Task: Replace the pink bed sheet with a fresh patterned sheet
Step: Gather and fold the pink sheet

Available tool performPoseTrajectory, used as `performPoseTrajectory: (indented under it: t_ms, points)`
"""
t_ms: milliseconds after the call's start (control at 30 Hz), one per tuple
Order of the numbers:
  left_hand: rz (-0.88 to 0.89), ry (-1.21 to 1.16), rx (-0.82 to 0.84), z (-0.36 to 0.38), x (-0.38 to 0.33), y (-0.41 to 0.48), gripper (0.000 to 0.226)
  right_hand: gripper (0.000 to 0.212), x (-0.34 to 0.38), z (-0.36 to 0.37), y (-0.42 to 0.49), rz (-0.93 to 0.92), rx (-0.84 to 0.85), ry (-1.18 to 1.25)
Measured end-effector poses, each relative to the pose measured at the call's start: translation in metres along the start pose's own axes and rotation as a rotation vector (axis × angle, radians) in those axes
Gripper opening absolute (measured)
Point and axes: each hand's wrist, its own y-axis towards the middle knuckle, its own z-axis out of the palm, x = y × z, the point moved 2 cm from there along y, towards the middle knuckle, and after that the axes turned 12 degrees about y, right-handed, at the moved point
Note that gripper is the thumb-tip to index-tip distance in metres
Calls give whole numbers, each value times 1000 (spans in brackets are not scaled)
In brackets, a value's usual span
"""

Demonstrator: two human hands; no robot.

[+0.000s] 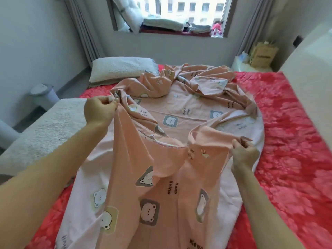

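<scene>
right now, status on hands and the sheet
Left hand, right hand each pinching the bear sheet. Sheet crumpled mid-bed over red cover, not spread. Pillows lie at its left.

pillows (124,69) crowd left, red mattress (291,123) open right

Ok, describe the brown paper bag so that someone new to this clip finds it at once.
Start at the window in the far wall and follow the grey curtain on its right down to the corner beyond the red-covered bed. The paper bag stands there, upright. It is the only tan thing in that corner, next to a white bundle.
</scene>
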Motion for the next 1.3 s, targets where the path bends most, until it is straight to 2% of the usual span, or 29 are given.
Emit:
performPoseTrajectory:
  t_ms: [67, 133, 233, 300, 367, 467, 633, 700, 800, 900, 1033, 1167, 1300]
  points:
    - [102, -104, 74, -29, -50, -22, 19, 3, 85, -17, -28, -249, 24, -32]
    - [210, -215, 186, -45, -91, -45, 21, 7, 140, -33, -60, -438, 110, -98]
    - [425, -196, 344, -57, -143, -94, 19, 13, 180, -53, -101, -558, 177, -194]
    - [533, -118, 419, -55, -166, -128, 19, 10, 195, -67, -116, -511, 112, -123]
    - [601, -58, 464, -45, -183, -161, 21, 5, 205, -82, -125, -376, 73, 42]
    - [601, -51, 476, -28, -203, -204, 25, 15, 210, -103, -132, -286, 76, 105]
    - [697, 6, 396, -3, -265, -274, 20, 15, 227, -161, -121, -308, 50, 132]
    - [720, 29, 378, 7, -290, -299, 21, 9, 237, -189, -112, -315, 57, 167]
    - [740, 26, 337, 22, -339, -336, 20, 11, 259, -242, -92, -334, 67, 174]
    - [843, -10, 287, 38, -404, -394, 14, 11, 281, -304, -65, -352, 85, 185]
    - [969, 38, 473, 66, -432, -481, 16, 13, 288, -379, -37, -382, 73, 160]
    - [844, 97, 649, 114, -405, -518, 24, 10, 279, -440, -28, -382, 42, 97]
    - [776, 41, 733, 140, -383, -543, 22, 31, 262, -456, -18, -484, 43, -155]
